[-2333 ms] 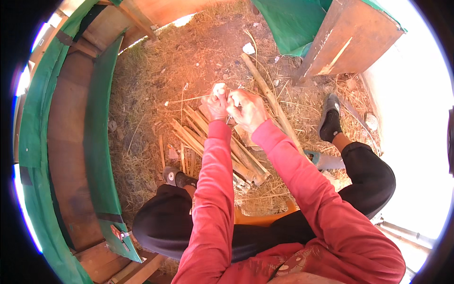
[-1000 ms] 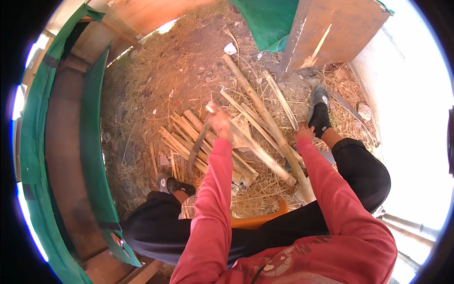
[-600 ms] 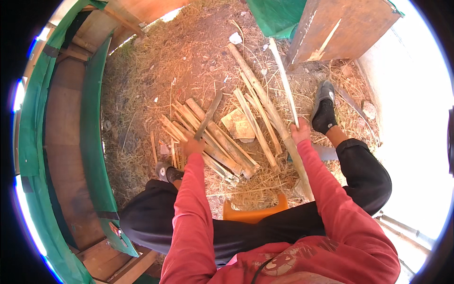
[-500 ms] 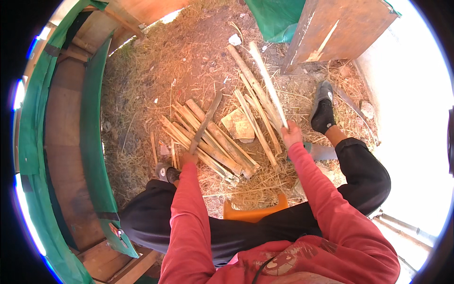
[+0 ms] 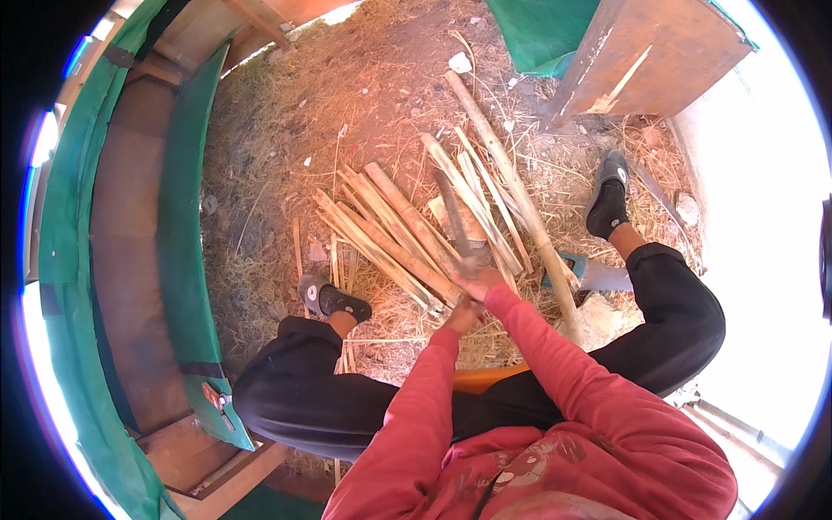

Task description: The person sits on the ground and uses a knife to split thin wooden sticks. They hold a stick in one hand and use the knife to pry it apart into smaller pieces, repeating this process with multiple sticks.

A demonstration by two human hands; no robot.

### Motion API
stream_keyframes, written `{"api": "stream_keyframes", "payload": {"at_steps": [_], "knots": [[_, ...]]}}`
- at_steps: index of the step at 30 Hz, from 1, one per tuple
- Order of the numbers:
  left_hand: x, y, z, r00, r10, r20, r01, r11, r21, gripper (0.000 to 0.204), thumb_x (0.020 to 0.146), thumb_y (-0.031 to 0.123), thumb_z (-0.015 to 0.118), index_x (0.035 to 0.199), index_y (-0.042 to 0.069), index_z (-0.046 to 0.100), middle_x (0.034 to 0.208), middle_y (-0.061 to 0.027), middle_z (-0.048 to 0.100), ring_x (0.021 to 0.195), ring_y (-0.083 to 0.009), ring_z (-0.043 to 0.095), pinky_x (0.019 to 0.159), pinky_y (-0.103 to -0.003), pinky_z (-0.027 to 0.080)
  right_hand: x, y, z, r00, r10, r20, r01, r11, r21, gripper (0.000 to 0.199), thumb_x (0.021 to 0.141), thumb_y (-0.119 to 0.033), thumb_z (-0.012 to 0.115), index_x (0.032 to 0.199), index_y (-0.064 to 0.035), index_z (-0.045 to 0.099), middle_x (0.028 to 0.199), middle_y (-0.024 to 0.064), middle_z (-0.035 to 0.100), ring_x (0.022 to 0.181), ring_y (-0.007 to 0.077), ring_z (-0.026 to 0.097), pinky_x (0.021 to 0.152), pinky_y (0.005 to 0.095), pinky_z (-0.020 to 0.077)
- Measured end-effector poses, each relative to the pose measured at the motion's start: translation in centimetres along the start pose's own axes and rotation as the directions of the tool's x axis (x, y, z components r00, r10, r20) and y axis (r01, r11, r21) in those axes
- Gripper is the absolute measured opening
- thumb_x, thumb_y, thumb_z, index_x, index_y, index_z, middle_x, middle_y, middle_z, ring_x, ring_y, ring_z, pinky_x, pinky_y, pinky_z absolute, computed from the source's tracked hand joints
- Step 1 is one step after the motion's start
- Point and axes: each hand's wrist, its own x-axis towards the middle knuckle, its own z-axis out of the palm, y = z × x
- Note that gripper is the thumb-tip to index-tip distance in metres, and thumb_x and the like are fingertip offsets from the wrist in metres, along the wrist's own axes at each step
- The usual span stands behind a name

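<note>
The two hands are close together in front of the seated person, low in the middle of the view, over the near ends of a pile of split sticks (image 5: 394,238). The right hand (image 5: 479,282) is slightly higher, its fingers clamped on the near end of a knife (image 5: 452,208), whose dark blade points away from the body and leans a little to the left; blur hides the exact grip. The left hand (image 5: 466,317) sits just below it, and whether its fingers are apart or together I cannot tell. The blade passes in front of a pale block (image 5: 471,224), between the pile on the left and a smaller group of sticks (image 5: 464,185) on the right. A long round pole (image 5: 507,165) lies just beyond that group, slanting toward the right knee. Farther right, a handsaw (image 5: 605,276) with a blue-green handle lies on the straw near the right shoe (image 5: 607,186), while the left shoe (image 5: 314,295) rests on the other side of the pile. Part of an orange stool (image 5: 485,379) shows below the hands, and a wooden box (image 5: 650,65) stands at the upper right, beside a green sheet (image 5: 544,35)
</note>
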Motion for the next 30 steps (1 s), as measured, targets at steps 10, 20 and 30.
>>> {"api": "stream_keyframes", "payload": {"at_steps": [10, 20, 30], "knots": [[6.4, 4.3, -3.4, 0.736, 0.481, -0.475, 0.246, 0.463, 0.851, 0.048, 0.084, 0.035, 0.067, 0.121, 0.007, 0.054, 0.116, -0.0208, 0.052, 0.102, -0.0383, 0.058, 0.086, -0.051, 0.045, -1.5, 8.0, -4.2, 0.955, 0.093, -0.280, -0.176, 0.941, -0.288, 0.062, 0.083, -0.055, 0.061, 0.125, -0.0090, 0.057, 0.111, 0.0233, 0.065, 0.107, 0.0379, 0.062, 0.092, 0.0456, 0.0480], [9.3, 6.4, -5.7, 0.741, 0.138, -0.657, 0.538, 0.463, 0.704, 0.107, 0.069, 0.055, 0.075, 0.149, 0.008, 0.021, 0.134, -0.0192, 0.037, 0.110, -0.0387, 0.053, 0.083, -0.053, 0.042, -6.5, 2.3, -9.0, 0.990, 0.086, -0.110, -0.015, 0.846, 0.532, 0.039, 0.087, -0.032, 0.067, 0.107, 0.0004, 0.060, 0.069, 0.0110, 0.062, 0.057, 0.0188, 0.061, 0.053, 0.0317, 0.0498], [8.9, 4.9, -17.4, 0.914, -0.023, -0.405, -0.129, 0.930, -0.344, 0.029, 0.076, 0.014, 0.049, 0.098, -0.003, 0.057, 0.083, -0.0149, 0.062, 0.073, -0.0285, 0.062, 0.065, -0.040, 0.052, -12.3, -0.5, -9.8, 0.979, -0.026, -0.200, 0.187, 0.486, 0.853, 0.014, 0.088, -0.009, 0.060, 0.097, 0.0002, 0.055, 0.063, 0.0009, 0.049, 0.047, 0.0086, 0.046, 0.038, 0.0255, 0.0400]]}}
